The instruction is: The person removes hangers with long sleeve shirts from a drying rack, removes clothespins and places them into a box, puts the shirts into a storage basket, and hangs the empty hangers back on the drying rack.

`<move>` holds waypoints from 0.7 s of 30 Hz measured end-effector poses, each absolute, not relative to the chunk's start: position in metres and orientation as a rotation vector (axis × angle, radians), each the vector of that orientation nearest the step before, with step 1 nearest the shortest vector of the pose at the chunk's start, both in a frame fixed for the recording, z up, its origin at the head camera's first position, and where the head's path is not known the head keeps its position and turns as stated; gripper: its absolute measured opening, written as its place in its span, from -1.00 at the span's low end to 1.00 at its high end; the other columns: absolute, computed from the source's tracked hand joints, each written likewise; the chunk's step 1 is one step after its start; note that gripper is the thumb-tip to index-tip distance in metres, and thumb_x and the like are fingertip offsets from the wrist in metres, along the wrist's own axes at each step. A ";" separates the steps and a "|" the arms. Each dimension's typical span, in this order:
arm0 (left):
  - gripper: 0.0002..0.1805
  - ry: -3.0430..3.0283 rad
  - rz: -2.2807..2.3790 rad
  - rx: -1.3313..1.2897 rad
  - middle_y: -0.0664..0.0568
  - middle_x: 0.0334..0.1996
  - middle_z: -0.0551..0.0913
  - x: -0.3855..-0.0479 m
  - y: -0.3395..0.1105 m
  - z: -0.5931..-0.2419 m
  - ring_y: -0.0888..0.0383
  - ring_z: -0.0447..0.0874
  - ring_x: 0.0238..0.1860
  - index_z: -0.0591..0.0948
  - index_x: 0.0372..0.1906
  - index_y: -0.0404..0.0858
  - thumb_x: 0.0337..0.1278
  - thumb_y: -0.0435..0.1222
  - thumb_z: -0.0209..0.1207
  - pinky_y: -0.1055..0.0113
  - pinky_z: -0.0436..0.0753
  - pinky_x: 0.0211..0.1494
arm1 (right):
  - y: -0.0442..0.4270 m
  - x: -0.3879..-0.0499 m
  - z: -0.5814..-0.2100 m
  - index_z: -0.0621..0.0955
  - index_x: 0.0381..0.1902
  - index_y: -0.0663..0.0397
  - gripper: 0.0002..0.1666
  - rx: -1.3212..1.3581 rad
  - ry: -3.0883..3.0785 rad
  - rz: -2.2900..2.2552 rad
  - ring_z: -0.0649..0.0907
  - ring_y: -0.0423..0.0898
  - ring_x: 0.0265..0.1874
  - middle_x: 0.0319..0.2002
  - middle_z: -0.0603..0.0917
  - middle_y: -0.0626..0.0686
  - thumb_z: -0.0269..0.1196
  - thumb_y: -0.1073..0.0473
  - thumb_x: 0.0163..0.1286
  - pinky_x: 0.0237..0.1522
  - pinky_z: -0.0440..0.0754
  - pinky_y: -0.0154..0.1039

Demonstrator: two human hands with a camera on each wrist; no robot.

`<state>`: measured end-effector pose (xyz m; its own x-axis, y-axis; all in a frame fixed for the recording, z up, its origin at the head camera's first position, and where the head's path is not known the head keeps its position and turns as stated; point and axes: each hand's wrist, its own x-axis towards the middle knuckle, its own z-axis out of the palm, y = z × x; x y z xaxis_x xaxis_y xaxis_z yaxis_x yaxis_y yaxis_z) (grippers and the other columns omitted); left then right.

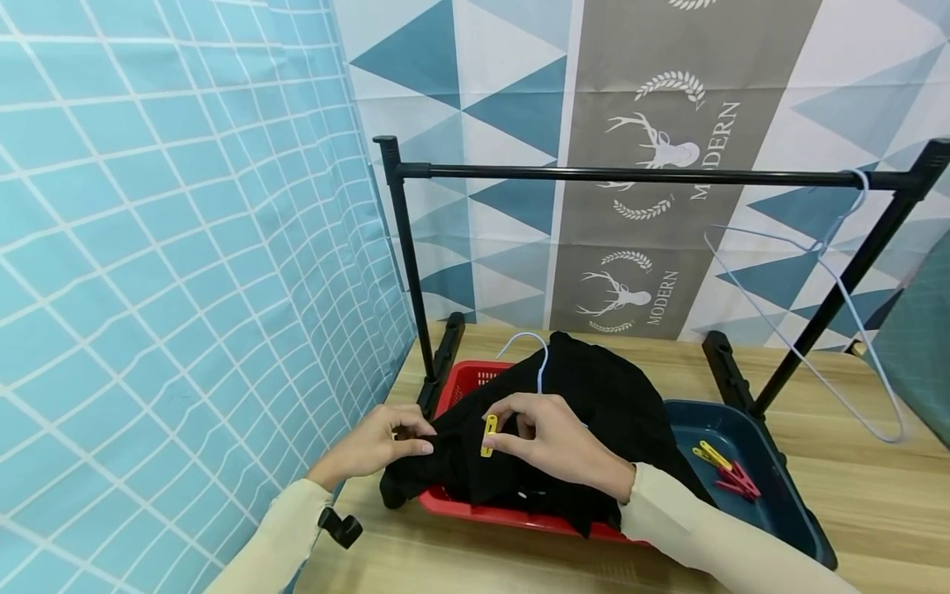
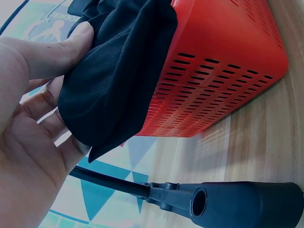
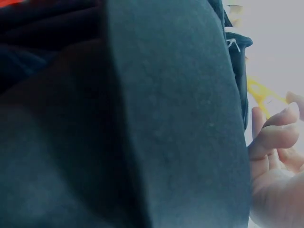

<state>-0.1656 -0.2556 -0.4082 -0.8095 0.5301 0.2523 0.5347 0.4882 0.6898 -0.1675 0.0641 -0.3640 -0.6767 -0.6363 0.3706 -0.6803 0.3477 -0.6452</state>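
The left hand (image 1: 369, 445) pinches an edge of the black garment (image 1: 597, 384), which lies draped over the red basket (image 1: 475, 510); the right hand (image 1: 555, 436) pinches a yellow clip (image 1: 489, 436) at its fingertips; so slight a hold might drop the clip, and bunched cloth could make it bite askew.

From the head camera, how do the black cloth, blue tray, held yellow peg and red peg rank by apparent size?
1. Black cloth
2. Blue tray
3. Held yellow peg and red peg: too alike to rank surely, with camera distances unclear.
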 end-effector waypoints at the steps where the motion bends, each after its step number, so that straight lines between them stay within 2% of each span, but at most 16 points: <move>1: -0.92 -2.705 -1.258 -0.968 0.26 -0.28 0.68 -0.166 -0.256 -0.408 0.21 0.61 -0.26 0.79 -0.15 0.07 0.33 -0.17 0.36 0.27 0.60 -0.17 | 0.066 -0.167 -0.364 0.73 0.07 -0.04 -0.60 1.238 -2.529 1.254 0.47 -0.27 -0.62 -0.27 0.67 -0.31 0.41 -0.10 0.40 -0.55 0.43 -0.34; 10: -0.91 -2.697 -1.251 -0.981 0.27 -0.28 0.68 -0.165 -0.256 -0.409 0.23 0.60 -0.27 0.79 -0.13 0.08 0.33 -0.15 0.35 0.28 0.59 -0.20 | 0.079 -0.166 -0.367 0.73 0.04 -0.10 -0.64 1.215 -2.518 1.264 0.46 -0.26 -0.62 -0.29 0.66 -0.29 0.40 -0.12 0.40 -0.54 0.42 -0.33; 21: -0.91 -2.680 -1.257 -0.986 0.26 -0.29 0.68 -0.165 -0.258 -0.410 0.23 0.58 -0.30 0.79 -0.13 0.05 0.34 -0.16 0.35 0.29 0.58 -0.23 | 0.098 -0.163 -0.366 0.73 0.04 -0.06 -0.60 1.158 -2.535 1.298 0.48 -0.23 -0.58 -0.37 0.64 -0.25 0.38 -0.15 0.40 -0.54 0.41 -0.33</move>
